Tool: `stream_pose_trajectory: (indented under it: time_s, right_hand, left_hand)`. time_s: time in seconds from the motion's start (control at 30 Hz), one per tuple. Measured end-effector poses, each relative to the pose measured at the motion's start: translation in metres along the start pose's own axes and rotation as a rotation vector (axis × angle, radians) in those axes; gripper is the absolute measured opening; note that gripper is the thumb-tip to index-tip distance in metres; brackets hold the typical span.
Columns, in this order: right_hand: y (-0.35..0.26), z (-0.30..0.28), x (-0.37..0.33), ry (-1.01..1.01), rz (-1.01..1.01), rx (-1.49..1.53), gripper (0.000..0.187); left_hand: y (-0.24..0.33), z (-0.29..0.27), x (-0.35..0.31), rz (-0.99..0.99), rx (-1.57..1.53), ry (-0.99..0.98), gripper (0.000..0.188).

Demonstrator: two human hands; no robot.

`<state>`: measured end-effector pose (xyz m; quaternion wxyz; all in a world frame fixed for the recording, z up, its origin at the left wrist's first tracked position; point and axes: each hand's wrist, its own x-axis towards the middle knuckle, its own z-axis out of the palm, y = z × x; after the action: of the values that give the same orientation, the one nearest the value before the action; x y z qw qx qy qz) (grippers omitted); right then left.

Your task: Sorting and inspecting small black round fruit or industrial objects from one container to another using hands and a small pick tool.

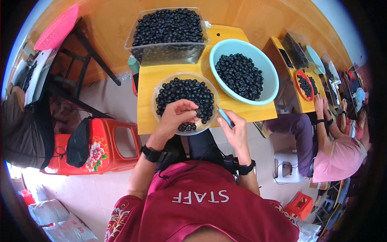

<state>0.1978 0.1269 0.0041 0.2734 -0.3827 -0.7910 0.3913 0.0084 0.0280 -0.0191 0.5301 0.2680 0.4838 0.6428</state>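
Over a round clear bowl (154, 97) of small black ring-shaped parts (185, 92), my left hand (177, 117) is closed in a pinch. Between its thumb and fingertips is one black ring-shaped part (197, 113), partly hidden by the fingers. Just right of the bowl's rim, my right hand (236, 131) grips a slim tool with a light blue handle (225, 117). A thin metal tip points up from that handle; its exact kind is too small to tell. The tool's tip is apart from the pinched part.
A clear rectangular bin (167, 54) heaped with black parts stands at the back of the yellow table (147, 117). A light blue basin (270, 86) of them sits at right. A red stool (109, 133) is at left; a co-worker (338, 157) works at another table (296, 94) at right.
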Motion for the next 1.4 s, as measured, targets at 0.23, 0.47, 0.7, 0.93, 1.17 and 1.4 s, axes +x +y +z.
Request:
stream_pose_trajectory:
  time_s: [0.23,0.47,0.7,0.93,1.17,1.4]
  right_hand:
    - [-0.029,0.017,-0.006,-0.190,-0.359,0.194,0.021]
    - [-0.044,0.019,-0.002,-0.175,-0.470,-0.007,0.020]
    - [-0.050,0.016,0.000,-0.166,-0.488,-0.033,0.020]
    - [-0.047,0.016,0.001,-0.163,-0.499,-0.075,0.021]
    - [-0.040,0.026,0.006,-0.122,-0.539,-0.017,0.021]
    - [-0.035,0.042,0.011,-0.138,-0.548,0.012,0.020]
  left_hand:
    - [-0.002,-0.005,-0.018,0.057,-0.485,-0.101,0.018]
    - [-0.001,-0.006,-0.028,0.083,-0.567,-0.121,0.019]
    - [0.002,-0.004,-0.031,0.078,-0.567,-0.108,0.022]
    - [0.002,-0.005,-0.030,0.073,-0.563,-0.106,0.018]
    - [-0.001,-0.008,-0.028,0.069,-0.592,-0.101,0.010]
    - [-0.007,-0.022,-0.029,0.083,-0.600,-0.057,0.010]
